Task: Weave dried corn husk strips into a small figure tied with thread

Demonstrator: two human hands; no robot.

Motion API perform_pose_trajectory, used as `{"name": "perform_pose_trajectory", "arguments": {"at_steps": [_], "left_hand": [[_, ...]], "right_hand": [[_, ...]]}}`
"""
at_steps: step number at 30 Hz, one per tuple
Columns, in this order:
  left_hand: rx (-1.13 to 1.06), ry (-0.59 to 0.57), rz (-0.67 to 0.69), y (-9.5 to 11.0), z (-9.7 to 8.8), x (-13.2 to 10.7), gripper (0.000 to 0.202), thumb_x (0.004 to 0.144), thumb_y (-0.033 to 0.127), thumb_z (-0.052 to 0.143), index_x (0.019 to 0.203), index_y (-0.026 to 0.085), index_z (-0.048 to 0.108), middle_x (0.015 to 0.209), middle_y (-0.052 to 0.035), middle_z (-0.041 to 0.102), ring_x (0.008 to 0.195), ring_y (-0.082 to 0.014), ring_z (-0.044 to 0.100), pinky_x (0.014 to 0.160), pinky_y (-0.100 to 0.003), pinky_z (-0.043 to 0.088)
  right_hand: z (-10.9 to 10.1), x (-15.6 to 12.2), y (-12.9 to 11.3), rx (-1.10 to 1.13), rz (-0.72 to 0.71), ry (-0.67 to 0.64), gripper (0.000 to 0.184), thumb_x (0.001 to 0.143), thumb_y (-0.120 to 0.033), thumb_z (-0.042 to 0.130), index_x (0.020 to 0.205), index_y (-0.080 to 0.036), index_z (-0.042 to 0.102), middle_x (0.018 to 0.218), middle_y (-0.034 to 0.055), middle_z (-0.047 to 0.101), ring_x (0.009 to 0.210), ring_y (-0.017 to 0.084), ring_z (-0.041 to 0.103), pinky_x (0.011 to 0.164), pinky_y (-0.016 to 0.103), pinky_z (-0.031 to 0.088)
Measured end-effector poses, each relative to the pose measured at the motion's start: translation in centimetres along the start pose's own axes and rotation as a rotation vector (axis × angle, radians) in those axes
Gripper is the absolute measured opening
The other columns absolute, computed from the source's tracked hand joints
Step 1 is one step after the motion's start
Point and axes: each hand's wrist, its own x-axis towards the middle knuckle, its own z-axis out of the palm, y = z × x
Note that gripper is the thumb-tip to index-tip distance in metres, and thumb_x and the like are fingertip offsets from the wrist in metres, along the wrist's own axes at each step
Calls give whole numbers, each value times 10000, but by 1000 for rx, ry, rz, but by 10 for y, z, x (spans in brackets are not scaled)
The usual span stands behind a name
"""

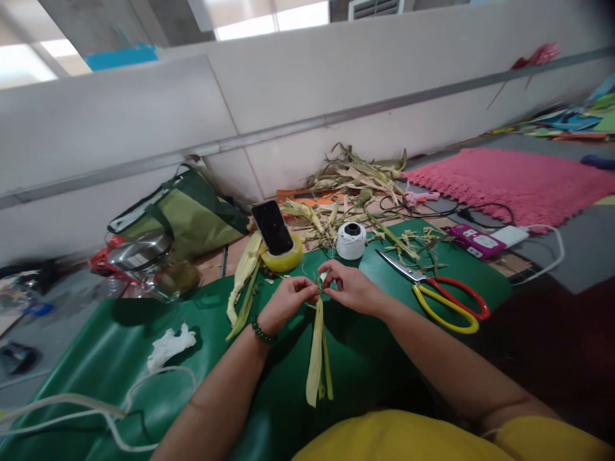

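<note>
Both hands meet over the green mat, at the top end of a bundle of corn husk strips [314,358]. My left hand [291,299], with a dark bead bracelet at the wrist, pinches that end between thumb and fingertips. From the other side my right hand [350,287] closes thumb and finger on it too. Pale and green strips hang down below the fingers. A fine thread seems to run near the fingertips, but its path is hard to follow. Just beyond the hands stands a white thread spool [350,248].
Red-and-yellow scissors [439,288] lie partly spread at right. A phone [272,228] leans on a yellow tape roll [283,255]. Loose husks [355,171] pile up by the wall. At left are a glass jar [166,272], a green bag [192,208], crumpled tissue [170,346] and white cables [113,413].
</note>
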Motion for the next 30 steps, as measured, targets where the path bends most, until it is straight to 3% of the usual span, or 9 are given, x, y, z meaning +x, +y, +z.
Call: {"name": "perform_pose_trajectory", "arguments": {"at_steps": [3,7,10,12,17,20,24,30], "left_hand": [[74,2,28,0,1,-1,256,666,372,703,611,139,614,595,-21,632,601,-136,578,651,-272,469],[113,-75,-8,-1,2,-2,261,646,369,717,579,152,590,571,-7,625,587,-140,573,640,-276,471],[34,-137,-59,-1,1,-2,303,621,407,750,607,144,599,609,-19,635,608,-139,583,661,-279,474],[-48,-122,-78,0,-1,-3,336,611,433,766,629,140,604,631,-24,633,620,-130,583,662,-267,466],[-123,-118,-80,2,-4,-3,352,608,438,780,643,129,614,643,-25,620,622,-115,567,645,-247,442],[-125,-103,-81,2,-3,-4,346,604,427,780,634,132,603,629,-19,614,616,-115,564,660,-258,447],[-115,-60,-74,4,-1,-5,338,599,411,779,635,136,585,633,-13,619,617,-110,559,668,-260,451],[-100,-13,-23,5,-3,-7,302,557,326,805,622,133,582,621,7,601,621,-108,551,668,-260,456]], "right_hand": [[0,4,3,-88,-57,33,334,764,-125,557,1087,-192,504,769,-14,658,551,101,509,560,220,375],[-3,13,6,-327,-258,180,272,828,-105,478,1079,-180,547,890,55,666,739,154,603,661,260,430],[-6,17,3,-380,-355,315,212,867,-119,442,1010,-171,590,971,103,656,902,204,597,778,322,455],[-9,13,-1,-352,-387,360,168,861,-141,474,939,-181,617,932,94,648,895,207,580,789,334,459],[-6,-6,-8,-350,-460,232,124,781,-140,571,851,-193,658,778,49,579,767,175,517,668,281,426],[1,-8,-3,-442,-458,232,80,818,-172,583,814,-183,662,746,48,573,742,172,497,639,276,395],[6,-7,1,-463,-482,223,166,883,-191,530,760,-180,642,728,46,590,717,159,497,636,272,381],[10,-13,-7,-467,-483,244,160,851,-180,527,712,-176,605,693,38,571,674,147,500,603,262,366]]}}
